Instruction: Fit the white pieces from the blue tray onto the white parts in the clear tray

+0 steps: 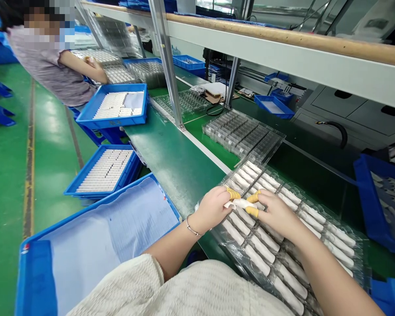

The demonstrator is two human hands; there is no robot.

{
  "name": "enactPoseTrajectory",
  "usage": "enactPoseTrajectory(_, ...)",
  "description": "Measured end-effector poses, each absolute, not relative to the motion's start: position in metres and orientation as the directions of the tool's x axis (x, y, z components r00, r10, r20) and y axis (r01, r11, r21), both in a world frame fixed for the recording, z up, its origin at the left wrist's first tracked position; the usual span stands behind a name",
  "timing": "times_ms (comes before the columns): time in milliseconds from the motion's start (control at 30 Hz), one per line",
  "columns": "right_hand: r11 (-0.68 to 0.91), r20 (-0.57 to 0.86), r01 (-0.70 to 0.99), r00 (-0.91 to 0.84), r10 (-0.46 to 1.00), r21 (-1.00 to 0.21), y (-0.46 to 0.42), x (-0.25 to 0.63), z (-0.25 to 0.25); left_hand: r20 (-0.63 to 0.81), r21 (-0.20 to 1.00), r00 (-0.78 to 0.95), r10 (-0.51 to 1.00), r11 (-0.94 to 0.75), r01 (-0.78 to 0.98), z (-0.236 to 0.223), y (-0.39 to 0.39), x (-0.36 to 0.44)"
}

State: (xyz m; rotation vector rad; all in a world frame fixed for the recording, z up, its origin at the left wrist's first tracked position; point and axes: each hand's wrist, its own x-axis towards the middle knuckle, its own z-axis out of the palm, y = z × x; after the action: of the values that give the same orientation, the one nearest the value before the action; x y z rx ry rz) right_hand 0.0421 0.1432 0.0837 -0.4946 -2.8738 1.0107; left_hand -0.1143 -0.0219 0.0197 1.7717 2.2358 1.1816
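Both my hands pinch one slim white wrapped piece point(242, 203), its exact kind unclear, just above a clear plastic tray point(232, 254). My left hand point(215, 205) has its end, thumb and finger closed on it. At the other end my right hand point(270, 208) grips with yellow finger cots on its fingertips. Rows of similar white tube-shaped pieces point(258, 259) lie in the tray's slots below and around my hands. My right forearm covers part of those rows.
A blue bin point(36, 274) with a pale liner stands at left. Beyond it are blue trays point(98, 191) of white pieces. A clear tray stack point(243, 131) lies ahead, under a shelf beam point(283, 57). A metal post point(167, 66) rises from the green bench point(181, 153). A co-worker point(59, 66) works at far left.
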Motion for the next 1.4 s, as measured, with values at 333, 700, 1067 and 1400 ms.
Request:
enactPoseTrajectory(333, 0.699, -0.06, 0.219, -0.968, 0.245, -0.681, 0.138, 0.007, 0.063, 0.372, 0.677, -0.435, 0.82, 0.081, 0.732, 0.02, -0.027, -0.125)
enactPoseTrajectory(700, 0.821, 0.019, 0.52, -0.842, 0.539, -0.235, 0.163, -0.023, 0.046, 0.152, 0.918, -0.666, 0.73, 0.145, 0.368, 0.029, -0.025, -0.128)
enactPoseTrajectory(1067, 0.844, -0.037, 0.499, -0.864, 0.502, -0.196, 0.166, -0.028, 0.035, 0.076, 0.912, -0.617, 0.783, 0.195, 0.36, 0.045, -0.025, -0.118)
enactPoseTrajectory(1400, 0.875, 0.096, 0.308, -0.925, 0.367, -0.374, 0.145, 0.007, 0.07, 0.013, 0.811, -0.557, 0.831, 0.317, 0.492, 0.044, -0.02, -0.115)
